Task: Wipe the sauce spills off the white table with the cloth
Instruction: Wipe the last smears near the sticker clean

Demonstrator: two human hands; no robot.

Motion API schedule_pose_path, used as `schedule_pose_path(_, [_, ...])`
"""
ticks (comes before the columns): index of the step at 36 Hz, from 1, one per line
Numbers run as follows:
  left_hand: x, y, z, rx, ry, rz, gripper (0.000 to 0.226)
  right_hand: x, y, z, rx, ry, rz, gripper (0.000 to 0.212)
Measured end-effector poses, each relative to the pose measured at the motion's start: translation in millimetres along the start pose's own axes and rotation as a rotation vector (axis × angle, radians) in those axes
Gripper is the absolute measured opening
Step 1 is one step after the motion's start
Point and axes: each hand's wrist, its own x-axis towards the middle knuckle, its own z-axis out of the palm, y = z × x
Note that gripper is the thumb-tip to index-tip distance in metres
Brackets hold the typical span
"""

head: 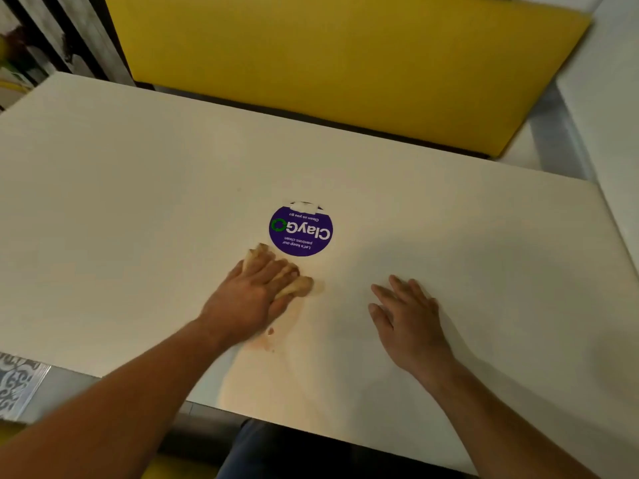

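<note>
A white desk (121,202) fills most of the view, with a yellow padded bench back (345,57) running along beyond its far edge. A patterned tile floor (17,385) shows past the desk's near left corner. Left of the desk's middle, the left hand (252,295) presses palm down on a crumpled, sauce-stained cloth (297,286), fingers curled over it; parts of the cloth stick out at the fingertips and toward the far edge. Just nearer the near edge than that hand lies a pale orange sauce smear (269,337) with a small darker blob, and a faint streak runs on toward the near edge. A round purple sticker (301,231) sits at the desk's middle, just beyond the cloth. To the right, the right hand (408,319) rests flat on the desk, fingers spread, holding nothing.
</note>
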Motion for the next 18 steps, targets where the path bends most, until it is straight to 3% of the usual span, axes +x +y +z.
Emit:
schedule_pose_path(10, [-76,-88,-17,-0.036,0.154,-0.63,0.061,6,-45,15,-0.03,0.0,0.043,0.05])
schedule_pose_path(18, [-58,-49,-13,-0.111,0.192,-0.947,0.047,7,-51,18,-0.052,-0.009,0.053,0.052])
